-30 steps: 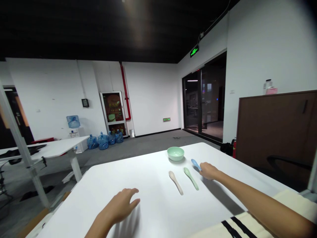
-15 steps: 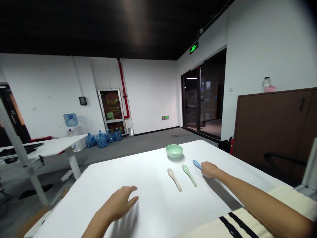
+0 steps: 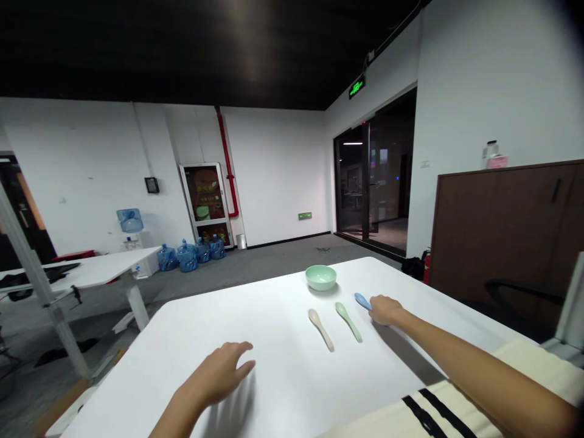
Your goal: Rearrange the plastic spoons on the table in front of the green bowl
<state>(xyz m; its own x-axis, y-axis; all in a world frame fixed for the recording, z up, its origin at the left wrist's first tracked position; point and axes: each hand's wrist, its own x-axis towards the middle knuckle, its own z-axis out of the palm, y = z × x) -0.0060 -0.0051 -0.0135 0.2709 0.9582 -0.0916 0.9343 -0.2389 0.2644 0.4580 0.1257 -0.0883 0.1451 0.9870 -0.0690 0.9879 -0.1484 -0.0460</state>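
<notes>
My right hand (image 3: 385, 310) is closed on the handle of a blue spoon (image 3: 362, 300), whose bowl end points toward the far left; the handle is hidden under the fingers. To its left lie a green spoon (image 3: 349, 322) and a beige spoon (image 3: 321, 330), side by side on the white table (image 3: 278, 371). Behind the spoons stands a light green bowl (image 3: 320, 278) near the far edge. My left hand (image 3: 224, 371) hovers over the table's left part, thumb and fingers apart, holding nothing.
A second white table (image 3: 104, 263) stands at the left. Several blue water bottles (image 3: 187, 257) sit on the floor by the far wall. At the right are a brown cabinet (image 3: 497, 231) and a dark chair (image 3: 506, 286).
</notes>
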